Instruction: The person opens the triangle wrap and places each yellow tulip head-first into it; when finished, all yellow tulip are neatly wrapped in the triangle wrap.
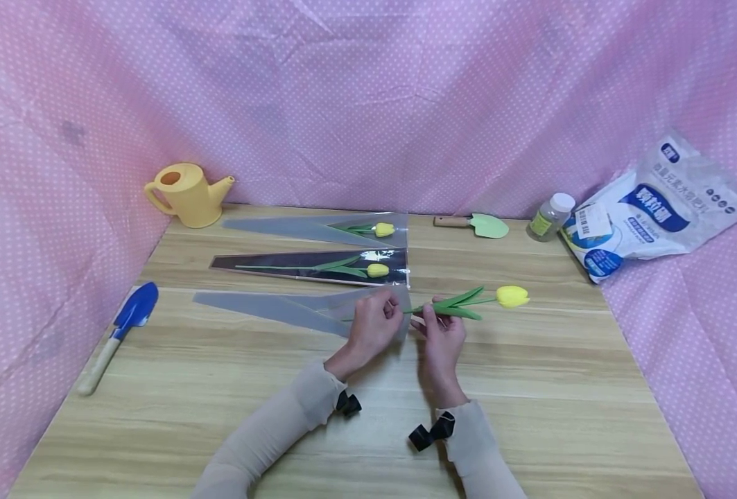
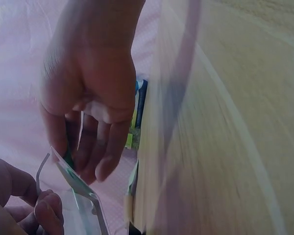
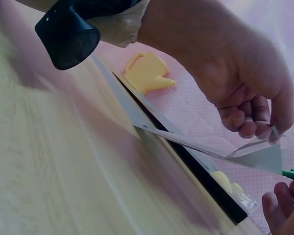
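A yellow tulip (image 1: 512, 296) with green leaves lies across my right hand (image 1: 446, 339), its bloom pointing right. That hand grips it by the stem near the leaves. My left hand (image 1: 377, 320) pinches the open edge of a clear, frosted plastic flower sleeve (image 1: 281, 310), as the right wrist view also shows at the sleeve's mouth (image 3: 262, 159). The tulip's stem runs leftward into the sleeve. In the left wrist view, the right hand (image 2: 93, 103) is beyond the lifted plastic edge (image 2: 76, 181), with the left fingers (image 2: 46, 210) at the lower left.
Behind lie a dark-backed sleeve (image 1: 268, 266) and a frosted sleeve (image 1: 274, 227), each with a yellow tulip. A yellow watering can (image 1: 193, 197), blue trowel (image 1: 134, 308), small green trowel (image 1: 488, 226), white-capped bottle (image 1: 549, 218) and printed bag (image 1: 655, 208) stand or lie around them.
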### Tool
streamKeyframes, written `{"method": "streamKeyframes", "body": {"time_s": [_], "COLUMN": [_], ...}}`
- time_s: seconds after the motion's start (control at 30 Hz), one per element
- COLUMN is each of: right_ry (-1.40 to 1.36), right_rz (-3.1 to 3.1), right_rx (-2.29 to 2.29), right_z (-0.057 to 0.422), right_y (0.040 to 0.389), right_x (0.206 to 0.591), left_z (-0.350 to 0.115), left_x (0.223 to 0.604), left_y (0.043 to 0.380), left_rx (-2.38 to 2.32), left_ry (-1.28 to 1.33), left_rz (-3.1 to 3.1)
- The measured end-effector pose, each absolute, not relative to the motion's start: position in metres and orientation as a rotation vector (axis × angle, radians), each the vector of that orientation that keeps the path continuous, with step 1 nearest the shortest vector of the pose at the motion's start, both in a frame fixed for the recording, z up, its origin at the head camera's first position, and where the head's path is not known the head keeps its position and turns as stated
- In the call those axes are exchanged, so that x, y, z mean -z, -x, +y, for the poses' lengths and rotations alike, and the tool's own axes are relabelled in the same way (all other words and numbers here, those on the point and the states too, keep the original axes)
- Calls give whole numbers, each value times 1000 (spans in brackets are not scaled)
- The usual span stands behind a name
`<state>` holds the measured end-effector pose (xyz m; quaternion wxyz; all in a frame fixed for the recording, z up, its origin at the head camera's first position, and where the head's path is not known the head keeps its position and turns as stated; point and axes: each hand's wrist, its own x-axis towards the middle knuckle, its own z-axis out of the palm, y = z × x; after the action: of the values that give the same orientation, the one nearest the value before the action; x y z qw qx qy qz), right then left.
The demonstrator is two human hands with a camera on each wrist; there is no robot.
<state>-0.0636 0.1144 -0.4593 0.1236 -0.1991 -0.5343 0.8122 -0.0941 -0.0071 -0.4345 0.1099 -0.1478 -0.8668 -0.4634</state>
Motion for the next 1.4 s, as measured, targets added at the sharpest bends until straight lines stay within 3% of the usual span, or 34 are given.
{"method": "streamKeyframes", "body": {"time_s": [0.87,1.4], "right_ry": [658,526], "right_rz": [-1425,-1506], "right_rx": [-2379,-2332], "right_z": [123,111], "right_y": [66,62], "right_x": [453,458], "left_z": [-8,-8], "left_x": [437,438], "left_y": [96,95], "left_rx": [1312,1316], "left_ry": [381,403], "left_rz": [-2588,-2535]}}
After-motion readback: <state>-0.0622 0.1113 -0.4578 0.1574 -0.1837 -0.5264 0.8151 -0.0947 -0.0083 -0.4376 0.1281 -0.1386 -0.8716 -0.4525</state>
